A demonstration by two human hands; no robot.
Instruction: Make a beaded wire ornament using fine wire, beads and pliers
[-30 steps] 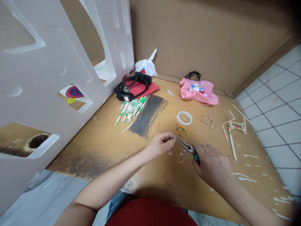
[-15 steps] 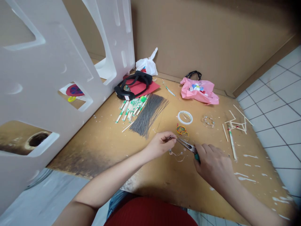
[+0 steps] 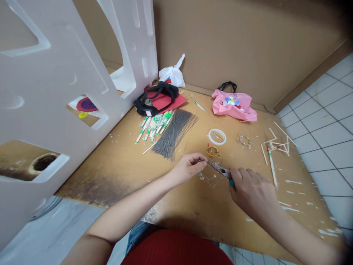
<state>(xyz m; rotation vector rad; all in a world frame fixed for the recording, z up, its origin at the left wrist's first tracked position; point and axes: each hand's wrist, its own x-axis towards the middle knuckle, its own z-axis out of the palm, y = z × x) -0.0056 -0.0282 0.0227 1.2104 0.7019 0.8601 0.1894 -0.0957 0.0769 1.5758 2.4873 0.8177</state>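
My left hand (image 3: 191,167) pinches a thin wire between thumb and fingertips above the middle of the table. Around the green handles of the needle-nose pliers (image 3: 223,172), my right hand (image 3: 252,189) is closed. The pliers' narrow tips meet the wire right at my left fingertips. Below the hands hangs or lies a thin wire loop with small clear beads (image 3: 202,177); I cannot tell whether it joins the held wire. Just beyond are a bundle of yellow and red bands (image 3: 212,151) and a white ring (image 3: 217,136) with thin sticks inside.
A sheaf of grey wires (image 3: 175,134) lies left beside paper-wrapped chopsticks (image 3: 154,127). Behind them a black headset (image 3: 156,99) rests on red paper. A pink bag (image 3: 234,105) stands at the back, a beaded wire ring (image 3: 243,141) and joined sticks (image 3: 278,147) at right. A white plastic panel (image 3: 82,73) rises left.
The pliers and my right hand have shifted very slightly right and down. My left hand keeps its pinch on the wire, and the pliers' tips stay close to its fingertips.
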